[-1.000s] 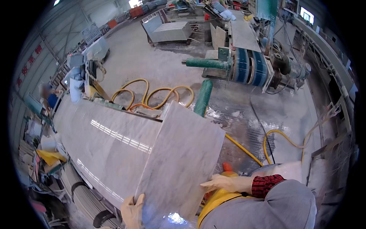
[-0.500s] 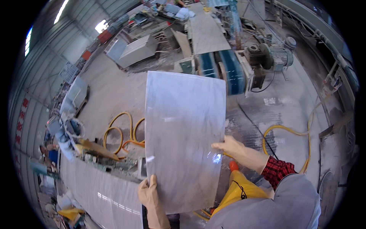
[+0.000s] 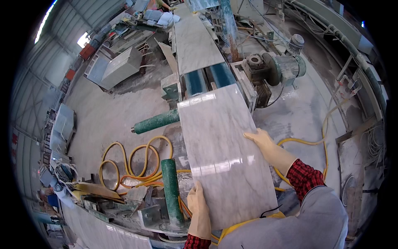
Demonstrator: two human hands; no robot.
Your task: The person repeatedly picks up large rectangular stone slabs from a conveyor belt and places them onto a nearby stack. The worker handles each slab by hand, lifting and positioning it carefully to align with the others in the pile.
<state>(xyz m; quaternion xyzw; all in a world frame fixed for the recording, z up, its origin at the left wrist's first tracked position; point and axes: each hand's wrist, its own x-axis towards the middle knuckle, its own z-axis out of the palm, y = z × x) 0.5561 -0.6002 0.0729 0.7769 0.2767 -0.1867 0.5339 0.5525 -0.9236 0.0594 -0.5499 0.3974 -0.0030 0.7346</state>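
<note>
Now I've got the conveyor (image 3: pixel 224 75) ahead and the slab (image 3: pixel 224 145) this side, long axis pointing at it; whether they touch, I can't tell. Right hand (image 3: pixel 266 146) is nearer that end, left hand (image 3: pixel 199 209) farther back, fingers (image 3: pixel 251 136) gripping opposite long edges, slab between.

Slab (image 3: pixel 219 137) white-grey, streaked; gloves (image 3: pixel 271 151) cream; cuffs (image 3: pixel 304 178) red-black checked; belts (image 3: pixel 222 75) blue; rollers (image 3: pixel 170 189) green.

Right hand (image 3: pixel 265 146) partly hidden beneath the marble slab (image 3: pixel 224 153); distant co-worker (image 3: pixel 161 4) cut off by the view's top edge.
</note>
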